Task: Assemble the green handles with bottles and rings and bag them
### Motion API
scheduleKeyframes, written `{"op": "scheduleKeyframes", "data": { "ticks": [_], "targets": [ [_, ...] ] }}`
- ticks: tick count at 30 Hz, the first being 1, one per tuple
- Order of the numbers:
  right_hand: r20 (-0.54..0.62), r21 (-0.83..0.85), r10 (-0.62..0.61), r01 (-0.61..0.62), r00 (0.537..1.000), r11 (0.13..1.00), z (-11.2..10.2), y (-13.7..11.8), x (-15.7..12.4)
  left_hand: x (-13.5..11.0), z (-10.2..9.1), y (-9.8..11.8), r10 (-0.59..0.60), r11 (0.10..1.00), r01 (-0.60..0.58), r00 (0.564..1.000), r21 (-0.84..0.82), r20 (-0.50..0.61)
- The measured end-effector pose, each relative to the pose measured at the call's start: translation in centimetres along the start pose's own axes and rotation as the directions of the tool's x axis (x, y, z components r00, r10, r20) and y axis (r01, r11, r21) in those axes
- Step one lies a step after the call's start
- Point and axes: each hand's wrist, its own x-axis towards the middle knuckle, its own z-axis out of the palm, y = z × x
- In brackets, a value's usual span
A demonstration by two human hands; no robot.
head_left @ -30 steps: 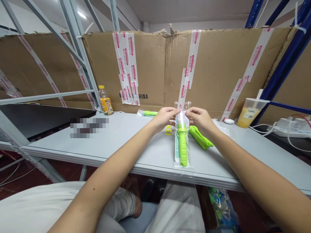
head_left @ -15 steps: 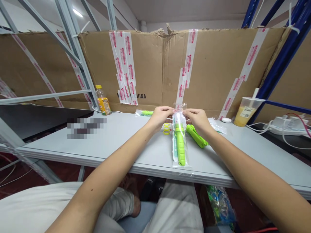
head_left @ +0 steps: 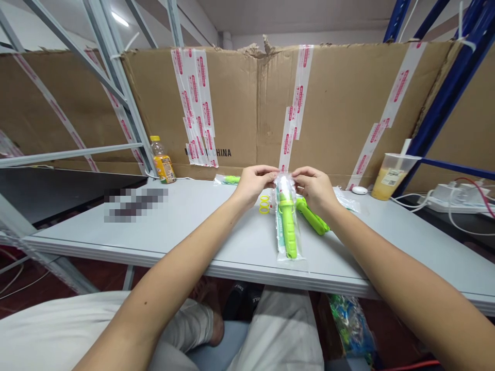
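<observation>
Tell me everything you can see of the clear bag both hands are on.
The clear bag is a narrow, glossy plastic sleeve lying flat on the grey table, lengthwise away from the person. Inside lie a lime-green tool and a pale printed strip. The left hand and right hand pinch its far end.

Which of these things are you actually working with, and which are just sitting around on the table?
In hand: clear bag holding a green tool, its top end pinched between left hand and right hand.

Lying about: loose green tool, yellow rings, second bagged green piece, juice bottle, drink cup, power strip.
</observation>
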Motion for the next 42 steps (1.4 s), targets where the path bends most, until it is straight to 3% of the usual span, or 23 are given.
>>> {"op": "scheduleKeyframes", "data": {
  "ticks": [9, 20, 24, 28, 31, 34, 36, 42],
  "targets": [
    [0.171, 0.057, -0.026, 0.016, 0.985, 0.998, -0.8, -0.6, 0.4, -0.1, -0.2, 0.5, 0.160, 0.982, -0.168, 0.982, 0.082, 0.096],
    [0.191, 0.039, -0.045, 0.038, 0.981, 0.998, -0.8, -1.4, -0.2, -0.3, -0.5, 0.8, 0.181, 0.978, -0.195, 0.968, 0.068, 0.175],
    [0.197, -0.014, -0.061, 0.065, 0.979, 0.998, -0.6, -1.4, -0.4, -0.2, -0.5, 0.8, 0.168, 0.984, -0.175, 0.973, 0.033, 0.155],
    [0.203, -0.020, -0.108, 0.115, 0.973, 0.993, -0.7, -1.0, -0.2, -0.4, -0.3, 0.8, 0.083, 0.996, -0.082, 0.990, -0.016, 0.110],
    [0.195, -0.015, -0.129, 0.135, 0.972, 0.991, -0.7, -0.7, 0.0, -0.5, -0.5, 0.8, -0.052, 0.999, 0.048, 0.976, 0.023, 0.209],
    [0.188, 0.016, -0.132, 0.131, 0.973, 0.991, -0.7, -0.7, 0.0, -0.6, -0.8, 0.8, -0.135, 0.989, 0.102, 0.921, 0.106, 0.366],
    [0.184, 0.018, -0.110, 0.108, 0.977, 0.994, -0.7, -0.8, 0.0, -0.5, -0.9, 0.8, -0.105, 0.992, 0.070, 0.917, 0.102, 0.385],
    [0.222, -0.043, -0.038, 0.049, 0.974, 0.998, -0.7, -1.5, 0.0, -0.3, -0.8, 0.7, 0.009, 0.996, -0.034, 0.955, 0.080, 0.297]
  ]
}}
